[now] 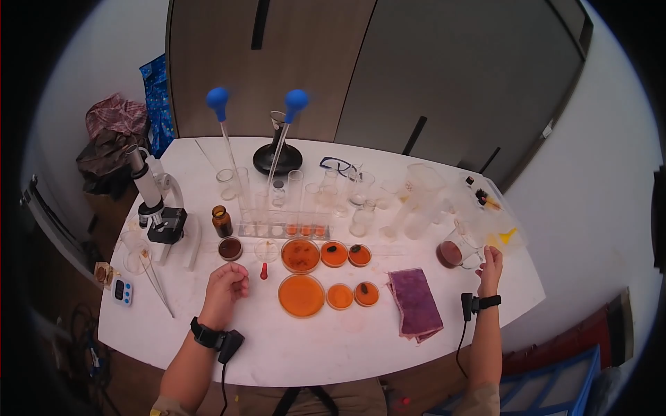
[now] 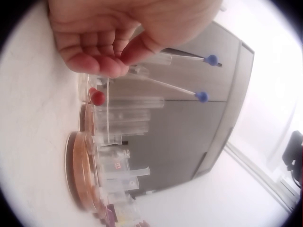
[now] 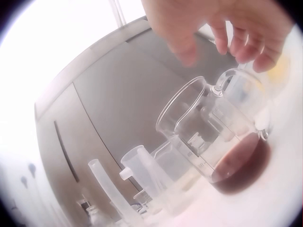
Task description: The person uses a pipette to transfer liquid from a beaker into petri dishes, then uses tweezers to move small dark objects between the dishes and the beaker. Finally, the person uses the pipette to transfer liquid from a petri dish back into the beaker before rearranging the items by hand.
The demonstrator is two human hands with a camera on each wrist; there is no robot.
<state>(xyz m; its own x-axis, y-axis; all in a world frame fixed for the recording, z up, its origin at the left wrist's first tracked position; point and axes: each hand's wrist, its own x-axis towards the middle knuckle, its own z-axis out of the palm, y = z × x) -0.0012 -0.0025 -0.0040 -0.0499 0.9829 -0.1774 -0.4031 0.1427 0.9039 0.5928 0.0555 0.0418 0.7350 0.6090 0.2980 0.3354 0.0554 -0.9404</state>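
Note:
My left hand [image 1: 227, 286] hovers low over the table's left half, its fingers loosely bent and nothing seen between them. Just to its right lies a dropper bulb, red [image 1: 264, 271], by a small clear dish [image 1: 267, 250]; the left wrist view shows the bulb [image 2: 97, 97] below the fingertips. My right hand [image 1: 491, 267] is beside a glass beaker with a handle [image 1: 451, 254], which holds dark red-brown liquid. In the right wrist view the relaxed fingers [image 3: 246, 49] hang apart, just above the beaker's handle [image 3: 236, 75], gripping nothing.
Orange-filled dishes [image 1: 302, 295] sit mid-table, with a folded purple cloth [image 1: 415, 302] to their right. Behind stand a test tube rack [image 1: 284, 227], two blue-bulbed pipettes [image 1: 218, 98] and a dark flask [image 1: 277, 159]. A microscope [image 1: 163, 208] and blue timer [image 1: 123, 292] are at left.

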